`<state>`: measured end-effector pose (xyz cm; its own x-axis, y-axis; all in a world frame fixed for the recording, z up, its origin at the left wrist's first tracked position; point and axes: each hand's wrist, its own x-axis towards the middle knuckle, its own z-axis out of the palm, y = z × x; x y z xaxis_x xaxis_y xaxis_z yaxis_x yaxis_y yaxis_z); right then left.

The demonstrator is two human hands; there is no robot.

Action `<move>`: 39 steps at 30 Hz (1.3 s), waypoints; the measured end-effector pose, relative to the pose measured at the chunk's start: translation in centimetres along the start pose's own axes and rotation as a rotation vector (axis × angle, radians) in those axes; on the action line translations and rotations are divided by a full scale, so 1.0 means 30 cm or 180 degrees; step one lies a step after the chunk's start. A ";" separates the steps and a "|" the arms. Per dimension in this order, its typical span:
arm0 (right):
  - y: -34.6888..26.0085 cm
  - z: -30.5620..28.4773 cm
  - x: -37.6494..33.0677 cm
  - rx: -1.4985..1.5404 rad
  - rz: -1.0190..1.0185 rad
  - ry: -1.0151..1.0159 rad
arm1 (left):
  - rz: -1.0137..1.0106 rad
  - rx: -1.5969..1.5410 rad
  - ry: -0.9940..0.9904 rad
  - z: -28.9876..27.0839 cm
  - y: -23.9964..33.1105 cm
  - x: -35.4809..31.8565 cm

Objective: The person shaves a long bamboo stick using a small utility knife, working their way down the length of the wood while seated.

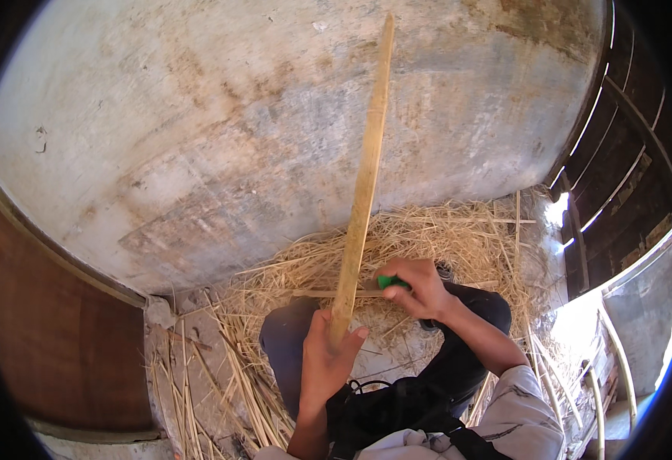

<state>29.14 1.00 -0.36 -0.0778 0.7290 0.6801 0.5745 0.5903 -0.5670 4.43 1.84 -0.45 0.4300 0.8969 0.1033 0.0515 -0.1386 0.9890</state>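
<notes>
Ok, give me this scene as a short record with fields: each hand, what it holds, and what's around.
left hand: left hand grips the lower end of a long wooden strip, which stands nearly upright
right hand: right hand closed on a small green-handled tool beside the strip
tool blade: hidden, cannot tell
ground: dry straw spread around the legs
backdrop: stained plastered wall
left side: brown wooden panel

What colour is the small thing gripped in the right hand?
Bright green: the small green object peeks out of the right hand, seen in the head view.
</notes>
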 end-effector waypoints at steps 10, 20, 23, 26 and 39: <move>-0.046 0.038 0.000 -0.0439 -0.0543 -0.0240 | -0.0134 -0.0003 -0.0161 -0.007 0.044 0.008; -0.077 0.043 -0.004 -0.0829 -0.0400 -0.0140 | -0.0177 0.1232 0.0162 0.022 0.130 0.009; -0.059 0.032 0.003 -0.0889 -0.0279 -0.0024 | -0.0092 0.1184 0.0111 0.020 0.103 -0.013; -0.045 0.022 0.018 -0.0881 -0.0186 0.0127 | -0.0043 0.1146 0.0042 0.023 0.084 -0.024; -0.018 -0.024 0.056 -0.1080 0.0010 0.0275 | -0.0046 0.1294 -0.0035 0.000 0.049 -0.109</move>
<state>29.28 1.67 1.43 -0.0148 0.6900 0.7236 0.8138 0.4288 -0.3922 3.09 -1.30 0.67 0.4360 0.8958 0.0865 0.4088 -0.2827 0.8677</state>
